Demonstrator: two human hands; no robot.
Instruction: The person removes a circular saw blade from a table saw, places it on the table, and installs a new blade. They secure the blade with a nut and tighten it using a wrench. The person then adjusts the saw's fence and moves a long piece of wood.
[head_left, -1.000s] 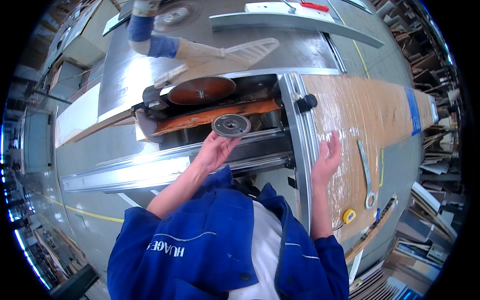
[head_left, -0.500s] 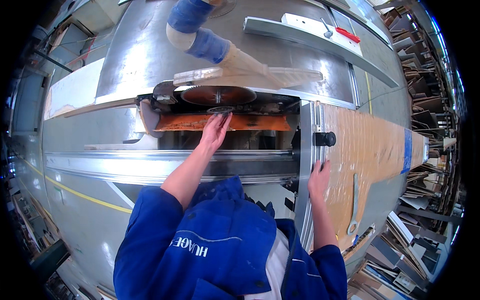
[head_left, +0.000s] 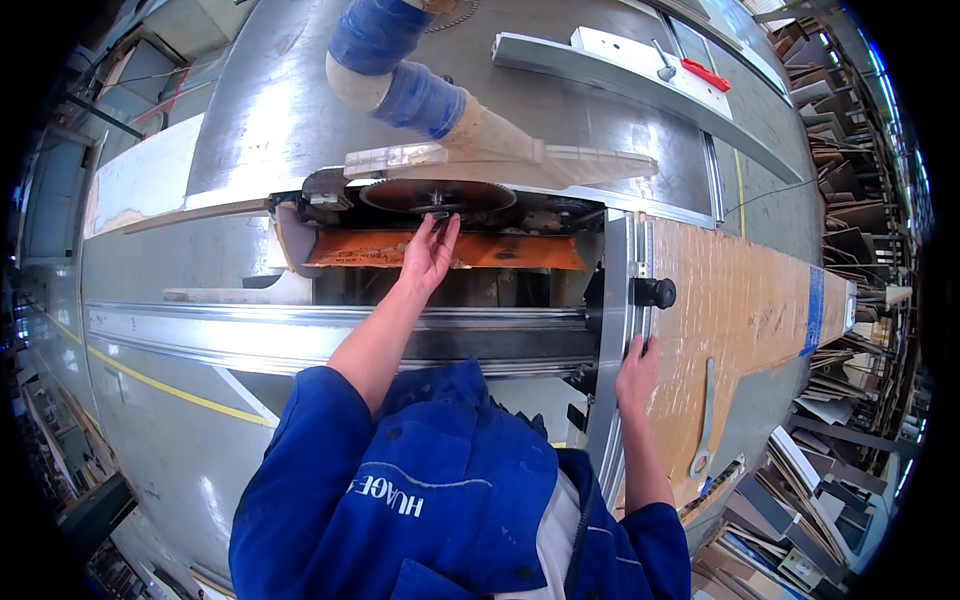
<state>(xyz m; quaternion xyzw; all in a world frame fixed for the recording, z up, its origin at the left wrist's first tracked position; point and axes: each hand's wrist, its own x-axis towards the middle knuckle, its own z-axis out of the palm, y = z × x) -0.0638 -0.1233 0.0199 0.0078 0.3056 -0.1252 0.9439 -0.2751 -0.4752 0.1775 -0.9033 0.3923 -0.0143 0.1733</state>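
My left hand reaches into the saw's opening, fingers closed on a small dark metal flange at the hub of the circular blade; the flange is mostly hidden. An orange panel lies just below the blade. My right hand rests at the aluminium fence rail beside a black knob, fingers slightly curled and apart, with nothing visible in them. A long open-ring wrench lies on the plastic-wrapped board to its right.
A blue-taped hose with clear guard hangs over the metal saw table. An angled bar, red-handled tool and white plate lie at the back. The sliding rail crosses below. Stacked panels line the right.
My left hand has carried the round flange forward and up from above the rail to the blade's hub. My right hand has lowered onto the rail's edge. The view has shifted.
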